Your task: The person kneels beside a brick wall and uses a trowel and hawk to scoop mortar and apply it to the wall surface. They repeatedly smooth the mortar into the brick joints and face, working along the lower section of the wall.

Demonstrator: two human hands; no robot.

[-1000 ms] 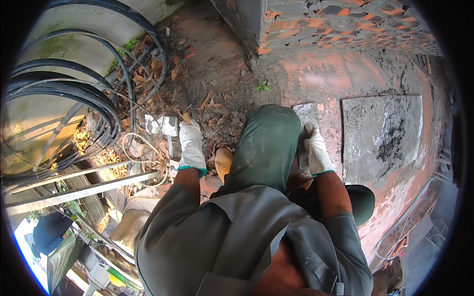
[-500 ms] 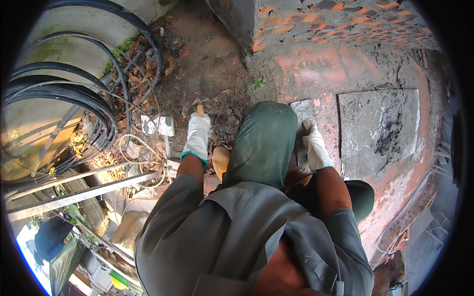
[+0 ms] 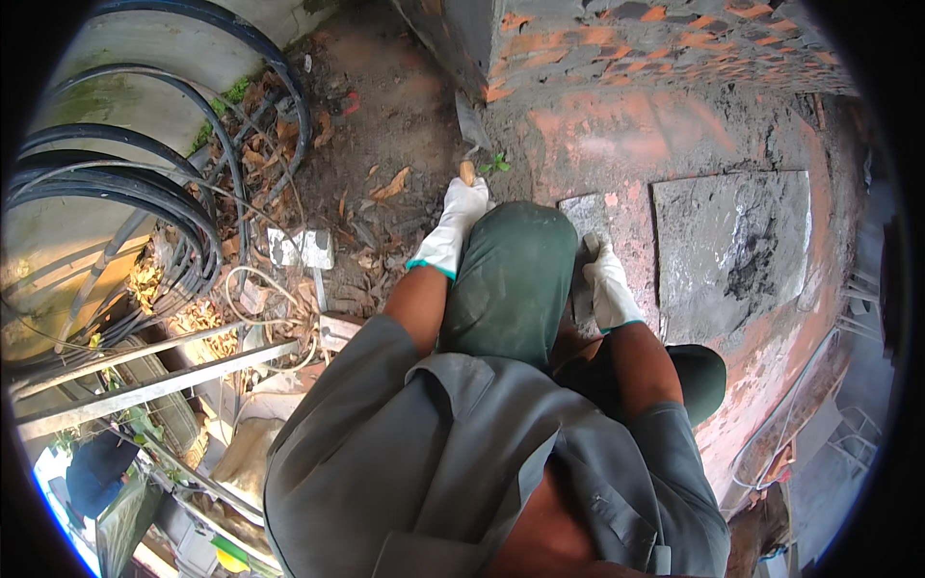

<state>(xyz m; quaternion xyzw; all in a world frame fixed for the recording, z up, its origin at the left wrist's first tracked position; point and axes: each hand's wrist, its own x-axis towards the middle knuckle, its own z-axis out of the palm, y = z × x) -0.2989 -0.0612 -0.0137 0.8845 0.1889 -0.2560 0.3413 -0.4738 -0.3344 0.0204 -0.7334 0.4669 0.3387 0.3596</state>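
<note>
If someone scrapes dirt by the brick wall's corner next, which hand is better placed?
Probably the left hand: it holds a trowel whose blade is near that corner. The right hand, farther back beside the knee, grips a flat tool.

The left hand [image 3: 461, 220], gloved in white, is stretched forward and clenched in a grip, its forearm [image 3: 417, 301] slanted inward. The right hand [image 3: 612, 291], likewise gloved, is held nearer the body with fingers [image 3: 596, 267] curled. Both forearms [image 3: 646, 361] are bared between cuff [image 3: 431, 268] and grey sleeve [image 3: 355, 378].
</note>
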